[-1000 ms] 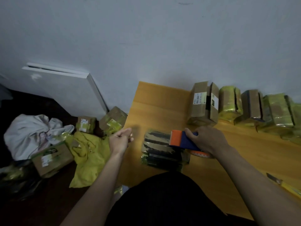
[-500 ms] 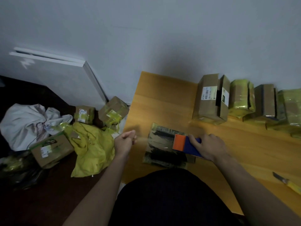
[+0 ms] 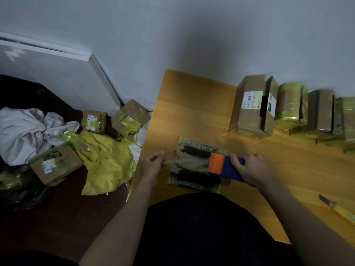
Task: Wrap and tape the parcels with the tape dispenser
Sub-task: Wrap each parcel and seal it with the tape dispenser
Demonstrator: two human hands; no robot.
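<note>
A flat parcel (image 3: 196, 164), dark and wrapped in glossy film with yellow-green taped ends, lies on the wooden tabletop (image 3: 192, 104) right in front of the person. Over the parcel's right part, the right hand (image 3: 253, 169) curls round the blue body of the tape dispenser (image 3: 223, 167), whose orange end points across the parcel. Just left of the parcel, the left hand (image 3: 153, 166) has its fingertips pinched together, apparently on the free end of clear tape stretched from the dispenser, though the strip is barely visible. The parcel looks light, fairly soft and slippery under its film, so it may slide as tape is pressed down; steadying it by its long edges seems wise. Behind the parcel, cardboard boxes (image 3: 251, 108) stand along the wall. A yellow utility knife (image 3: 340, 210) lies well right of the parcel.
</note>
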